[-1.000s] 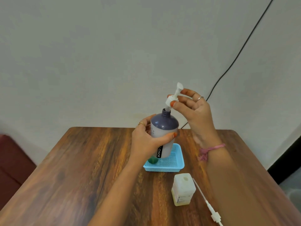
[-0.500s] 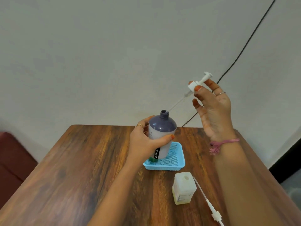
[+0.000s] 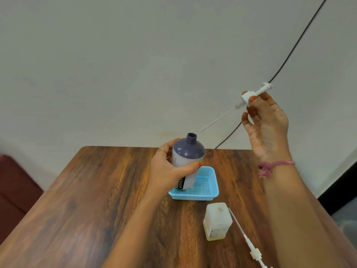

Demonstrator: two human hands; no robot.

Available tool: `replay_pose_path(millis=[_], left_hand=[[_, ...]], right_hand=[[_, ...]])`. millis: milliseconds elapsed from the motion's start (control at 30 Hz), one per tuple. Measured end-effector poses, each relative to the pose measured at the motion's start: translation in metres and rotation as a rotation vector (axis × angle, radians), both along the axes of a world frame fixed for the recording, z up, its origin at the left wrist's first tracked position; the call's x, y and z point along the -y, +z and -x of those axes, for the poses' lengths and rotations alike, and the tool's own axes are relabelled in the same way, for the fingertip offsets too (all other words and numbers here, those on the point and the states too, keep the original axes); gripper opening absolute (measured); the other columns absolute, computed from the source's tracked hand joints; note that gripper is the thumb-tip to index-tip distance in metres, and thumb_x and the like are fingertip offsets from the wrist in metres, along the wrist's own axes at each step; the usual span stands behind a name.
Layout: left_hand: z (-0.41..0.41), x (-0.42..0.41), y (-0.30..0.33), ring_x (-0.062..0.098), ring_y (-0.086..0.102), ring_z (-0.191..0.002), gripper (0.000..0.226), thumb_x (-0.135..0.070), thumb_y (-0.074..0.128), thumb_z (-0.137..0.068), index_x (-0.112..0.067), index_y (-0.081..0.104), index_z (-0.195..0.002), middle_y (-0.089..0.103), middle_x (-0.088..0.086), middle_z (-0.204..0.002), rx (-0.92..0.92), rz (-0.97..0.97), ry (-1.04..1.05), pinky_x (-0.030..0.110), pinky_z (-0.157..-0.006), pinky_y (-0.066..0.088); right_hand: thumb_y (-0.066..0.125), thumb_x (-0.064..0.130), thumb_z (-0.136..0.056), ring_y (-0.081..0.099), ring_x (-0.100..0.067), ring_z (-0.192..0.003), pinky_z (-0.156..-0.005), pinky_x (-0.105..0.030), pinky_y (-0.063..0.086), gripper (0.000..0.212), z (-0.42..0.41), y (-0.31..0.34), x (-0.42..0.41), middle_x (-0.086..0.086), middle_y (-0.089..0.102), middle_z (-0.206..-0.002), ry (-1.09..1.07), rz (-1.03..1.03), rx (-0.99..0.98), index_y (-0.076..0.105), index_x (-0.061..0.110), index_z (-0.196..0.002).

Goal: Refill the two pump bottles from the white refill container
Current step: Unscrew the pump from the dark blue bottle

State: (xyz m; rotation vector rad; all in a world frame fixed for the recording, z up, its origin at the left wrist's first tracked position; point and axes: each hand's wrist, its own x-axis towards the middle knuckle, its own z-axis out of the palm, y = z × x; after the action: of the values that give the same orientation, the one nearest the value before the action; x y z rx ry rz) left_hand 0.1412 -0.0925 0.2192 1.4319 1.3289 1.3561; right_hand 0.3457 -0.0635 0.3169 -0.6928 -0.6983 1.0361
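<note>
My left hand [image 3: 170, 169] grips a purple-topped bottle [image 3: 188, 155] with a white lower body, held upright above a blue tray [image 3: 208, 194]. Its neck is uncapped. My right hand [image 3: 264, 124] holds a white pump head [image 3: 249, 97] up and to the right; its long dip tube [image 3: 218, 118] slants down, the tip just right of the bottle's neck and outside it. A squat white, yellowish container [image 3: 217, 221] stands on the table in front of the tray. A second white pump with tube [image 3: 245, 238] lies on the table beside it.
The wooden table [image 3: 96, 200] fills the lower view, its far edge against a pale wall. A black cable [image 3: 289, 53] runs down the wall behind my right hand. A dark red seat [image 3: 13, 182] shows at the left.
My right hand lifted the pump head out of the purple bottle and carried it up and right, drawing the dip tube fully clear of the neck. The left hand kept holding the bottle.
</note>
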Motion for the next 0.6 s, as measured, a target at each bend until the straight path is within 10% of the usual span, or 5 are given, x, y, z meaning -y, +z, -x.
replay_pose_path(millis=[600], left_hand=[[-0.002, -0.002, -0.015, 0.001, 0.063, -0.102, 0.076, -0.02, 0.092, -0.057, -0.027, 0.053, -0.123, 0.062, -0.016, -0.114, 0.051, 0.024, 0.004, 0.019, -0.079, 0.056]], right_hand=[[0.067, 0.004, -0.084, 0.069, -0.016, -0.088, -0.081, -0.029, 0.053, 0.036, -0.076, -0.119, 0.032, -0.009, 0.069, -0.109, -0.116, 0.315, 0.023, 0.059, 0.02, -0.115]])
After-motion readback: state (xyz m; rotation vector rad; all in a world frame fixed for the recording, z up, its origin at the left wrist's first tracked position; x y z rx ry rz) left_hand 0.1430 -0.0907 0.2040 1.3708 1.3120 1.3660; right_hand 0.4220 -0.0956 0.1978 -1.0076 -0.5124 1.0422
